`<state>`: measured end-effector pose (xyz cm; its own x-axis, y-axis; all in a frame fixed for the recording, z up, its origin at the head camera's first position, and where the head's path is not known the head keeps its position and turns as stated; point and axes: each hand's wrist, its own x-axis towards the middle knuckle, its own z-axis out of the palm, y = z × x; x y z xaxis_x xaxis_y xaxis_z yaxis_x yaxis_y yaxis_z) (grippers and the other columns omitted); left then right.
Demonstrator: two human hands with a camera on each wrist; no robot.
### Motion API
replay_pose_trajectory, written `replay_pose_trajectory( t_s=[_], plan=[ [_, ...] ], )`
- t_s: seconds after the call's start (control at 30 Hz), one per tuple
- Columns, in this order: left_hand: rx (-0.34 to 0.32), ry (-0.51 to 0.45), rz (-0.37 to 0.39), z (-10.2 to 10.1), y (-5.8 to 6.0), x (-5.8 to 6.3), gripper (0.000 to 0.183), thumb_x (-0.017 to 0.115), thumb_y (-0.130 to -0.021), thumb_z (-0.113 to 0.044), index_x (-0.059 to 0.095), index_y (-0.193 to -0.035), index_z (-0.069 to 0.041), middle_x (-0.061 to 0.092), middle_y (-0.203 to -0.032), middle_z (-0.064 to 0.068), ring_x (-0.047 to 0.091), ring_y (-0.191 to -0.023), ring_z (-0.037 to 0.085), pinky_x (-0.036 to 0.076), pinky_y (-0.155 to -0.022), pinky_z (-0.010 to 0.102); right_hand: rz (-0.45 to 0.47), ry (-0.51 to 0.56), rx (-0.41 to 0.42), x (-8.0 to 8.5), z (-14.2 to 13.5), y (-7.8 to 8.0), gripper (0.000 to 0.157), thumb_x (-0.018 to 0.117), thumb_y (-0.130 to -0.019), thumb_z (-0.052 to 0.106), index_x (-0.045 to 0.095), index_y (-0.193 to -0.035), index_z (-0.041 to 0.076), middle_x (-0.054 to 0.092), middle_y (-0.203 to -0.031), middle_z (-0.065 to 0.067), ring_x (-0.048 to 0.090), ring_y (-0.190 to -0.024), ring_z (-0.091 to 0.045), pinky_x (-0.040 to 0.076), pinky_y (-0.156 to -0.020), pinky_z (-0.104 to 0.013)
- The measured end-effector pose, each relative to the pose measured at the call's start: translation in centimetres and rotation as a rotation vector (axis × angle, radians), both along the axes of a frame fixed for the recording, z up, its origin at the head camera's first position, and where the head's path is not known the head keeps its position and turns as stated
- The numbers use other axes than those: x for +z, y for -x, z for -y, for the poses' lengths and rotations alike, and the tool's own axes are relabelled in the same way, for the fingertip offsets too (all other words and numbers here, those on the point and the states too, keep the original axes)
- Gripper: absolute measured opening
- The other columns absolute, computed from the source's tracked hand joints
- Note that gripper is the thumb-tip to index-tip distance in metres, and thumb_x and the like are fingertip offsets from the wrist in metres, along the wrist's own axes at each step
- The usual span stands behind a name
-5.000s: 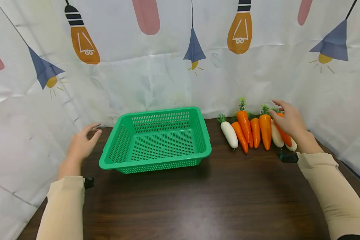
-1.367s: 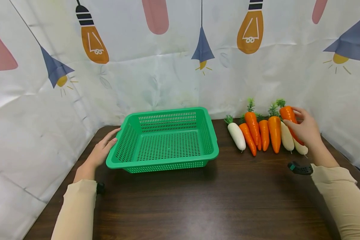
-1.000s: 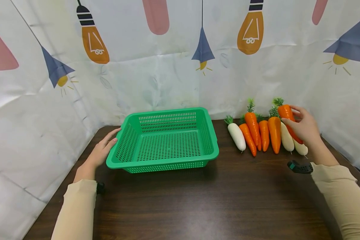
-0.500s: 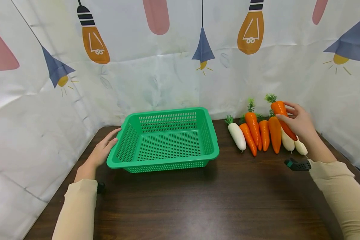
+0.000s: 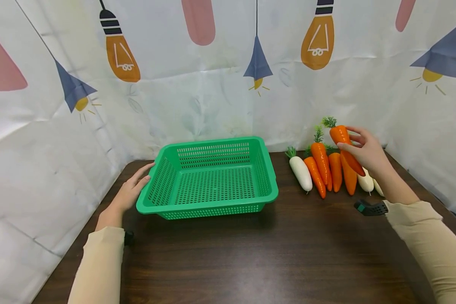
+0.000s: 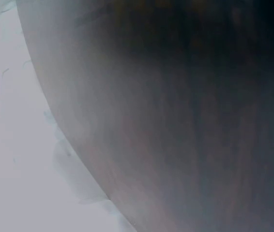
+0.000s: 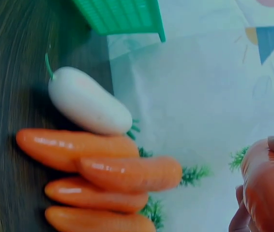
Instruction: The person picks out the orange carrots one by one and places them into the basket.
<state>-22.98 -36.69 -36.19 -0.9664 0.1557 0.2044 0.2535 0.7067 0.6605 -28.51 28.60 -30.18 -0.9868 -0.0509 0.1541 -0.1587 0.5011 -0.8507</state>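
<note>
My right hand (image 5: 368, 154) grips an orange carrot (image 5: 340, 136) with a green leafy top, raised over the other vegetables. In the right wrist view the same carrot (image 7: 267, 188) sits between thumb and fingers. Below it on the table lie several more carrots (image 5: 320, 158) and a white radish (image 5: 301, 174) at the row's left end; other white radishes (image 5: 366, 181) are partly hidden by the carrot and hand. At the left, my left hand (image 5: 131, 190) rests its straight fingers against the left rim of a green plastic basket (image 5: 209, 207), which has nothing in it.
The dark wooden table (image 5: 228, 261) stretches in front of the basket. A white patterned curtain (image 5: 213, 105) hangs right behind the basket and vegetables and runs along both sides. In the left wrist view only table, curtain and a fingertip show.
My right hand has picked the carrot up from the right end of the row and moved it left and up. Earlier, my left hand came to the basket's rim; it has stayed there since.
</note>
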Motion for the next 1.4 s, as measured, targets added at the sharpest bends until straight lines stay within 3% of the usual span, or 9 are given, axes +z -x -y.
replay_pose_trajectory(
  t_s=[0.07,0.23,0.5,0.63,0.77,0.93,1.03,1.2,1.4],
  plan=[
    [0.003,-0.002,0.002,-0.1,-0.1,0.0,0.057,0.033,-0.113,-0.036,0.023,-0.165,-0.015,0.048,-0.144,0.033,0.057,-0.118,0.053,0.047,-0.088,0.063,0.005,0.007,0.018,0.2,0.5,0.0,0.079,0.059,-0.105,0.038,0.016,-0.166,0.010,0.023,-0.162,-0.032,0.032,-0.142,-0.053,0.052,-0.091,-0.034],
    [0.015,-0.003,0.007,-0.3,-0.3,0.2,0.057,0.035,-0.113,-0.036,0.024,-0.165,-0.016,0.048,-0.145,0.033,0.055,-0.122,0.053,0.048,-0.089,0.064,0.031,0.056,0.069,0.8,1.8,0.0,0.081,0.060,-0.104,0.038,0.015,-0.166,0.010,0.024,-0.162,-0.030,0.038,-0.140,-0.049,0.049,-0.075,-0.013],
    [0.023,-0.002,0.027,-0.1,-0.1,0.2,0.057,0.035,-0.113,-0.033,0.023,-0.165,-0.014,0.046,-0.145,0.036,0.054,-0.124,0.054,0.048,-0.090,0.065,0.071,0.062,0.129,1.7,4.0,0.2,0.079,0.060,-0.105,0.037,0.016,-0.166,0.013,0.027,-0.162,-0.028,0.045,-0.135,-0.042,0.050,-0.076,-0.018],
    [0.019,-0.005,0.029,-0.1,-0.1,0.1,0.056,0.035,-0.113,-0.032,0.022,-0.165,-0.013,0.045,-0.146,0.036,0.053,-0.124,0.054,0.048,-0.090,0.065,0.090,0.080,0.160,1.9,4.8,0.3,0.076,0.059,-0.106,0.033,0.017,-0.166,0.013,0.027,-0.162,-0.028,0.056,-0.118,-0.024,0.051,-0.076,-0.023],
    [0.015,-0.010,0.023,-0.1,-0.1,0.2,0.056,0.036,-0.113,-0.033,0.023,-0.165,-0.015,0.045,-0.147,0.035,0.052,-0.126,0.054,0.048,-0.090,0.064,0.107,0.099,0.183,2.1,5.8,0.5,0.075,0.059,-0.106,0.031,0.018,-0.166,0.014,0.028,-0.162,-0.026,0.057,-0.102,-0.008,0.049,-0.073,-0.023],
    [0.019,-0.008,0.019,-0.3,-0.2,0.2,0.057,0.036,-0.113,-0.037,0.023,-0.166,-0.019,0.050,-0.141,0.035,0.057,-0.120,0.052,0.052,-0.084,0.057,0.117,0.106,0.201,2.4,7.0,0.5,0.073,0.061,-0.105,0.031,0.021,-0.165,0.015,0.030,-0.162,-0.025,0.055,-0.113,-0.020,0.048,-0.073,-0.025],
    [0.019,-0.006,0.019,-0.2,-0.2,0.1,0.058,0.035,-0.113,-0.039,0.023,-0.166,-0.019,0.053,-0.138,0.036,0.059,-0.116,0.052,0.053,-0.081,0.054,0.123,0.124,0.215,2.4,7.6,0.4,0.073,0.061,-0.105,0.030,0.022,-0.165,0.015,0.029,-0.162,-0.024,0.050,-0.126,-0.030,0.051,-0.081,-0.028],
    [0.014,0.003,0.013,-0.1,-0.1,0.0,0.057,0.036,-0.113,-0.039,0.023,-0.165,-0.020,0.057,-0.133,0.036,0.063,-0.111,0.050,0.053,-0.077,0.048,0.134,0.123,0.215,2.5,8.5,0.4,0.073,0.062,-0.105,0.032,0.024,-0.165,0.018,0.030,-0.163,-0.022,0.047,-0.131,-0.034,0.047,-0.082,-0.031],
    [0.020,0.009,0.016,0.0,-0.1,0.0,0.057,0.035,-0.113,-0.040,0.023,-0.165,-0.020,0.053,-0.138,0.036,0.061,-0.114,0.051,0.052,-0.080,0.055,0.150,0.178,0.227,2.5,9.7,0.5,0.070,0.063,-0.104,0.030,0.028,-0.164,0.017,0.033,-0.162,-0.019,0.056,-0.103,-0.016,0.044,-0.068,-0.026]
  ],
)
